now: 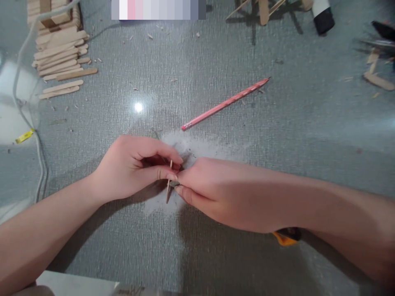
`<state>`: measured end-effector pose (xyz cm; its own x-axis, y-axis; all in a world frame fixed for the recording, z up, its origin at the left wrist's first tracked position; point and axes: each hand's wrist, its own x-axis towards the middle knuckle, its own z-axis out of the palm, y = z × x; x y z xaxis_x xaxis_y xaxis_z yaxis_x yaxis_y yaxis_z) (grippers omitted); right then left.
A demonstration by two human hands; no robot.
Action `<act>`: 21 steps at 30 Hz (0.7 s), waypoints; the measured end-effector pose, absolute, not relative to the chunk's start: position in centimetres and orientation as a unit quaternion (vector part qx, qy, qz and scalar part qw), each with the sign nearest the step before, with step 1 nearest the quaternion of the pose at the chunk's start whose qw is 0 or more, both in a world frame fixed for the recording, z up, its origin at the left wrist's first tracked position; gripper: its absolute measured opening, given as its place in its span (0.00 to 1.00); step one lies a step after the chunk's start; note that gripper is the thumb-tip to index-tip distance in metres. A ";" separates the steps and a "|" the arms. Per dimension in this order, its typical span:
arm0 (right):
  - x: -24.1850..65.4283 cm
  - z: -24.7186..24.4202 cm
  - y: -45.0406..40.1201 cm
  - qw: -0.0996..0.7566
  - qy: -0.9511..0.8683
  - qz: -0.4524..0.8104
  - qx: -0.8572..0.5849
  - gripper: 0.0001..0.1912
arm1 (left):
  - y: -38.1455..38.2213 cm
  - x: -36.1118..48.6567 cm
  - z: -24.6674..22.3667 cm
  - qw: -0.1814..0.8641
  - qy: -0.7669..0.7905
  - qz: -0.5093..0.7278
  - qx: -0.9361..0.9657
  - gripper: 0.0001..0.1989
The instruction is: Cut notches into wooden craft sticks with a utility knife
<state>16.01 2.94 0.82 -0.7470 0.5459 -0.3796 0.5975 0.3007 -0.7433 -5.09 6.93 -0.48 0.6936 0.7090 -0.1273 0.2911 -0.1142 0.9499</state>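
My left hand is closed in a pinch, with a thin wooden craft stick between thumb and fingers. The stick stands nearly edge-on to me, its lower end poking out below the thumb. Right against it, my right hand pinches a small grey-green piece that looks like folded sandpaper. That piece touches or nearly touches the stick; the fingers hide most of it. Pale dust covers the table under and behind both hands. A pink pencil lies just beyond them.
Several craft sticks are piled at the far left, beside a white cable with a yellow tag. Stick pieces lie far right, near a black-and-white object. An orange-and-black object shows partly under my right forearm.
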 end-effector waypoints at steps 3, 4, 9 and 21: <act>16.1 0.8 2.9 0.022 0.797 -0.490 0.353 0.17 | 6.9 -5.1 -0.4 0.572 0.348 0.180 0.720 0.05; 16.0 0.8 2.9 0.021 0.796 -0.492 0.352 0.17 | 6.8 -5.0 -0.4 0.571 0.350 0.180 0.720 0.06; 15.7 1.1 3.0 0.040 0.797 -0.485 0.357 0.16 | 6.7 -5.0 -0.4 0.567 0.353 0.176 0.723 0.06; 16.5 0.8 3.4 0.005 0.737 -0.561 0.376 0.19 | 6.3 -5.3 -0.7 0.599 0.305 0.220 0.706 0.17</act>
<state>16.51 3.36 0.81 -0.7174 0.5483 -0.4298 0.5602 0.0873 -0.8237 -5.35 6.32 -0.66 0.7164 0.6956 -0.0547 0.1671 -0.0949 0.9814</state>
